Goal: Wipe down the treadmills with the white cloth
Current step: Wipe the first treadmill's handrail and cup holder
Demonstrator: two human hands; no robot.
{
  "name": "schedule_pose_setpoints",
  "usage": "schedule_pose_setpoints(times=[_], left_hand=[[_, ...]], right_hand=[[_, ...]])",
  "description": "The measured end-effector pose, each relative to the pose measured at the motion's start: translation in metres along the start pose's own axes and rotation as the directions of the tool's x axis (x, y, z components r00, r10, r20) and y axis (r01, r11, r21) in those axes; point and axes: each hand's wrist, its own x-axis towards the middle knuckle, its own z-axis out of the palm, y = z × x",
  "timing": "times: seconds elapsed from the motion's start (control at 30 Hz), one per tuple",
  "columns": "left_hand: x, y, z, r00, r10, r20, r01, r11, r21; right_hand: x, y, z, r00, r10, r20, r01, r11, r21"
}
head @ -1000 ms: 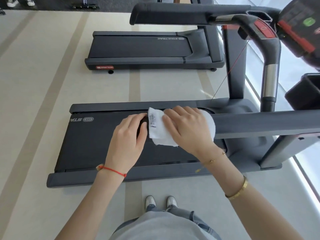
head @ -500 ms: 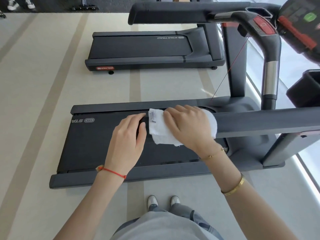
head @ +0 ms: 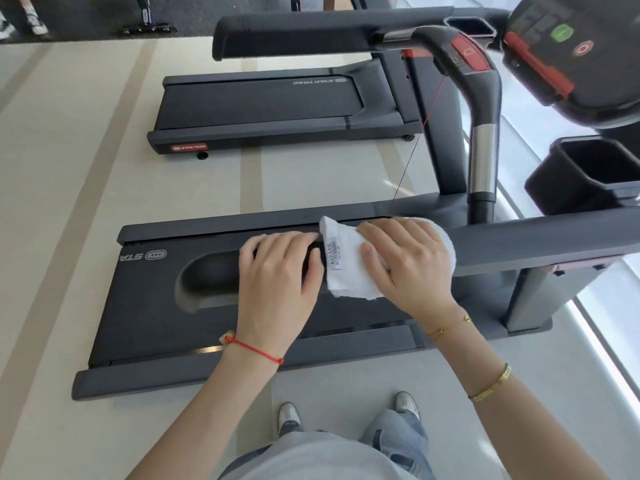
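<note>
The right hand [head: 408,261] lies on top of the white cloth [head: 349,268], its fingers bent over the fold and its thumb down the near face, so that it grips the cloth round the padded near handrail [head: 540,242] of the closer treadmill [head: 145,306]. The left hand [head: 277,282] sits on the same rail just beside the cloth, toward the rail's free end, with its fingers curled over the top of the bar and its thumb tip close against the cloth's edge; it holds only the rail. A printed care label shows on the cloth's outer face, and a frayed corner hangs below the rail. Judged from where the cloth is, the wipe is on the end stretch of this handrail, and the work looks far from finished: nothing shows which parts are already clean, since the dark surfaces carry no visible streaks or dust. Beyond the handrail, the far handrail [head: 311,32], the console [head: 571,53] with its red and green buttons, and the cup holder [head: 595,171] have no cloth near them. Below the rail, the belt and its side rails stretch away bare. A second treadmill [head: 263,109] stands well apart beyond the near handrail across a strip of pale floor [head: 69,168], so at least that machine probably remains to be wiped.
</note>
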Motion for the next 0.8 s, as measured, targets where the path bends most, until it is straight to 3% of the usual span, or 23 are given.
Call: schedule_pose_setpoints(times=[0.43,0.8], left_hand=[[0.036,0.167,0.096,0.998,-0.047,-0.037,0.046,0.999,-0.019],[0.054,0.262,0.149,0.998,-0.066,-0.014,0.066,0.997,0.026]], right_hand=[[-0.051,0.177,-0.061,1.0,-0.017,-0.013,0.017,1.0,-0.004],[-0.069,0.3,-0.116,0.988,0.005,0.156,-0.007,1.0,0.013]])
